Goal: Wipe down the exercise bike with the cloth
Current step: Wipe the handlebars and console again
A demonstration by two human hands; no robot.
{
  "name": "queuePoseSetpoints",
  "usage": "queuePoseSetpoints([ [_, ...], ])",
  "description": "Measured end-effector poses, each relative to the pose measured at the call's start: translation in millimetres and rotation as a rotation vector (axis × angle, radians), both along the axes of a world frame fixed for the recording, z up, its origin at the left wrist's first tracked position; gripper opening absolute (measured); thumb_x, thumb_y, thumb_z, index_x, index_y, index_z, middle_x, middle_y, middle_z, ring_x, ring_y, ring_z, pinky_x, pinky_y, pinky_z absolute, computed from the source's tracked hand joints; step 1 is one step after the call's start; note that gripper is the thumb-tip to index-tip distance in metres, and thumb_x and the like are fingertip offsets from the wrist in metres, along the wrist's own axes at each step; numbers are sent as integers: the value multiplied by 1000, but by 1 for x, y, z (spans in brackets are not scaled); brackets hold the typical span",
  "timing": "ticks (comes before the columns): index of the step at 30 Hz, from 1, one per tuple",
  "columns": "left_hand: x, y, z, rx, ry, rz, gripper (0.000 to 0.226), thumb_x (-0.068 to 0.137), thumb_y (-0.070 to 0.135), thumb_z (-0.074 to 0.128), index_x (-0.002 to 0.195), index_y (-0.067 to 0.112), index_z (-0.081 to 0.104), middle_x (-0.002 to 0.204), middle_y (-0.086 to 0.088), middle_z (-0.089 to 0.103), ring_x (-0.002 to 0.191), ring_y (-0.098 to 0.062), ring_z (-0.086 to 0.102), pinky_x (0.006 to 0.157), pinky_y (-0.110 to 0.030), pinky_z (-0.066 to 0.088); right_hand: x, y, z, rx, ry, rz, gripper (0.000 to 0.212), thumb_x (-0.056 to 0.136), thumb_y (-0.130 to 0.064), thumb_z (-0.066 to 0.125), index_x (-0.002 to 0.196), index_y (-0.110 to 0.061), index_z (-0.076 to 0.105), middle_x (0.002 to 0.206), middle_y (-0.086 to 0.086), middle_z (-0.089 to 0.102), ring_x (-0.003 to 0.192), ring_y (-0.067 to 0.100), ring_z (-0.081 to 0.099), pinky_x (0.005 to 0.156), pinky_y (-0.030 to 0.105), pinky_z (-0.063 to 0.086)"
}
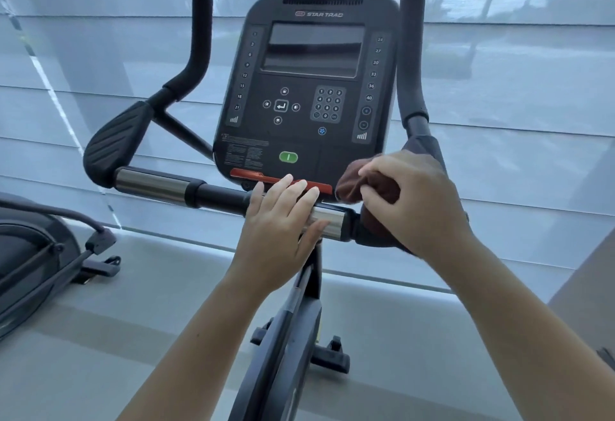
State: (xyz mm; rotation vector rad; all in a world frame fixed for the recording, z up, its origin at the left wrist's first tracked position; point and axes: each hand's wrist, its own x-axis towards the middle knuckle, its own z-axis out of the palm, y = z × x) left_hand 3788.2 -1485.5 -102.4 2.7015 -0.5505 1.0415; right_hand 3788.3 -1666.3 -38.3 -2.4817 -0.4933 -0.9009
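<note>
The exercise bike's black console point(309, 87) stands in front of me, with a dark screen, keypad, green button and a red strip along its lower edge. A handlebar point(156, 184) with chrome sections runs across below it, and padded grips rise on both sides. My left hand point(283, 231) lies flat on the handlebar's middle, fingers straight, tips touching the red strip. My right hand point(412, 201) grips a bunched dark brown cloth point(359, 177) against the right end of the handlebar, just below the console's right corner. That end of the bar is hidden by the hand and cloth.
Another exercise machine point(36, 254) stands at the left on the grey floor point(133, 337). The bike's frame post point(293, 314) and base run down between my arms. Windows with translucent blinds point(515, 87) fill the wall behind the bike.
</note>
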Motion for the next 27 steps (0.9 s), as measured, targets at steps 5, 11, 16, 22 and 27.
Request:
queuePoseSetpoints([
  [5, 6, 41, 0, 37, -30, 8, 53, 95, 40, 28, 119, 4, 58, 122, -16, 60, 120, -34, 49, 101, -55, 28, -16, 22, 2, 181, 0, -2, 15, 78, -13, 64, 92, -17, 70, 97, 2, 67, 96, 27, 56, 88, 32, 41],
  [11, 18, 81, -4, 17, -13, 34, 58, 96, 41, 23, 118, 1, 58, 120, -17, 61, 118, -34, 51, 99, -55, 31, 8, 89, -6, -44, 104, -191, 23, 86, -38, 52, 101, -24, 62, 100, 2, 60, 97, 26, 50, 79, 33, 41],
  [16, 17, 90, -12, 1, -24, 1, 51, 95, 36, 28, 118, 0, 57, 121, -17, 59, 118, -34, 51, 101, -49, 32, -12, 104, -34, -165, -78, -268, 23, 79, -35, 55, 89, -17, 64, 93, 7, 63, 78, 32, 55, 65, 36, 47],
  [22, 16, 93, -9, 23, 4, -12, 47, 91, 31, 35, 118, -1, 57, 119, -18, 60, 113, -34, 53, 99, -50, 34, 39, 131, 6, -106, 352, -5, 22, 82, -41, 52, 94, -26, 64, 93, 0, 66, 88, 23, 58, 68, 28, 41],
  [27, 13, 99, -9, 45, -8, -35, 46, 92, 28, 34, 121, -1, 55, 122, -18, 58, 117, -33, 51, 103, -45, 28, -19, 125, -42, -322, -129, -254, 20, 82, -32, 57, 94, -18, 63, 96, 14, 63, 79, 34, 56, 61, 38, 50],
])
